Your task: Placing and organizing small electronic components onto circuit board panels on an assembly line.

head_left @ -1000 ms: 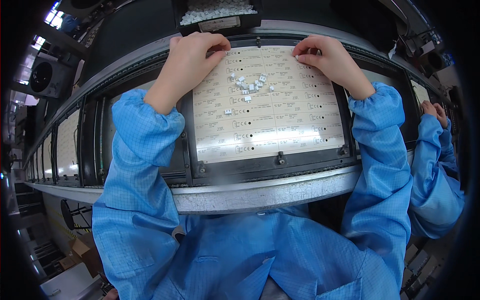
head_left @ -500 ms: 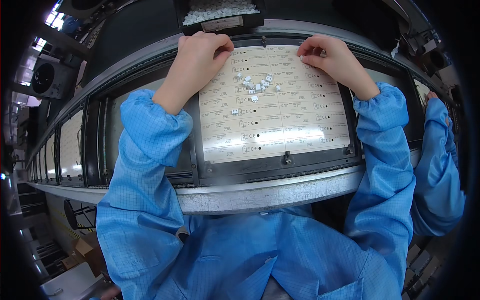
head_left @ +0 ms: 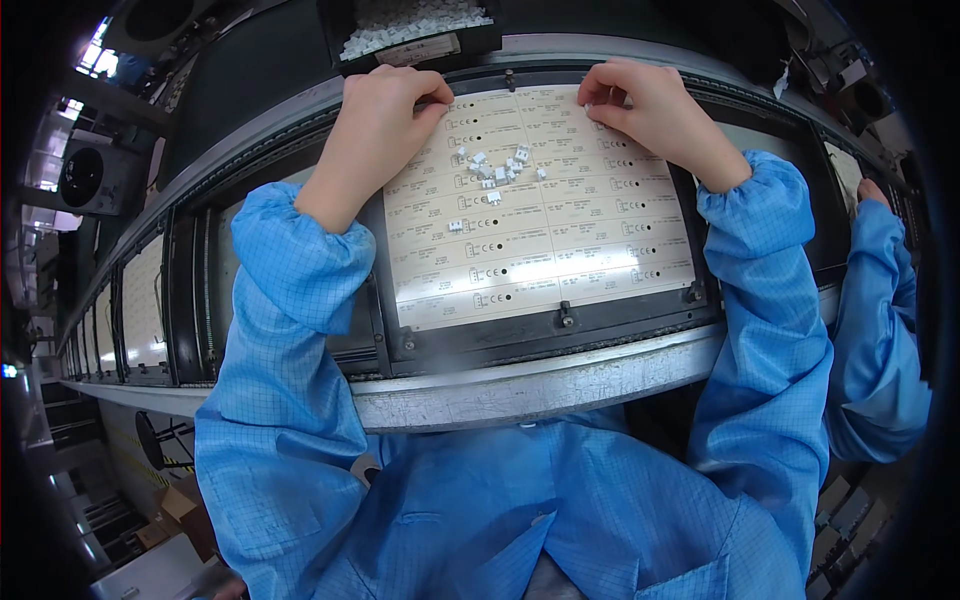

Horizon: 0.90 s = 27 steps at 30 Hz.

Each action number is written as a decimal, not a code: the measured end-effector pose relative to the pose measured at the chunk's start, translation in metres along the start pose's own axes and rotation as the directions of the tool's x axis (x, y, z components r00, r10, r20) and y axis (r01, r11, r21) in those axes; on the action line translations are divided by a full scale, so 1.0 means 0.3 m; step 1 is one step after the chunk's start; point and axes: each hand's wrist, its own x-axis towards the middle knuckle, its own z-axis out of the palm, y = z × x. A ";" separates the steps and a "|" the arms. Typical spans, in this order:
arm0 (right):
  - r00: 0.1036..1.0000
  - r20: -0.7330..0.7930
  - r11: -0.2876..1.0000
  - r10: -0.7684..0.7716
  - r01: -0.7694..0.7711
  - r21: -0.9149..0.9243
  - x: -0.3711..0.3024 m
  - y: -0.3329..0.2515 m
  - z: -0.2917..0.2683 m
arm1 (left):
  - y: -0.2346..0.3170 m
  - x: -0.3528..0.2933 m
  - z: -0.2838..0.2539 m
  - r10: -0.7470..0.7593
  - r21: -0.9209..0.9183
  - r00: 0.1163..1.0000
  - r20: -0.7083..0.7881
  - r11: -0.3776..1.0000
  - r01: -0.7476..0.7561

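Observation:
Below me a cream-white circuit board panel point(head_left: 425, 314) with rows of black print lies in a dark frame. At its far left edge is my left hand point(head_left: 385, 120), thumb and forefinger pinched together; whatever lies between them is hidden. Near the panel's far right edge my right hand point(head_left: 645, 105) pinches a small white connector point(head_left: 588, 108), just visible at the fingertips. Loose white connectors point(head_left: 501, 175) lie in a small heap between the hands, on the far half of the panel. A single white connector point(head_left: 456, 226) rests apart from them, nearer to me and to the left.
Beyond the frame stands a black bin point(head_left: 485, 40) heaped with white connectors. A worn metal rail point(head_left: 520, 388) runs along the near side. Small posts point(head_left: 567, 320) rise from the frame. At the right, another person's blue sleeve point(head_left: 872, 330) reaches in beside the line.
The whole scene has shifted slightly left in the picture. Both hands stay at the same parts of the panel, still pinched, and the loose connectors lie as before.

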 end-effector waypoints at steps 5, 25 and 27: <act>1.000 -0.006 0.998 0.013 -0.013 -0.059 -0.002 -0.004 0.001 | 0.002 0.006 0.005 0.007 0.000 1.000 0.008 1.000 -0.007; 0.932 0.067 0.921 -0.356 0.337 0.196 -0.004 -0.134 0.045 | 0.062 -0.042 -0.039 0.096 -0.279 0.971 0.219 0.960 -0.032; 0.955 0.062 0.937 -0.290 0.270 0.222 -0.006 -0.127 0.027 | 0.063 -0.043 -0.046 0.079 -0.283 0.974 0.210 0.959 -0.017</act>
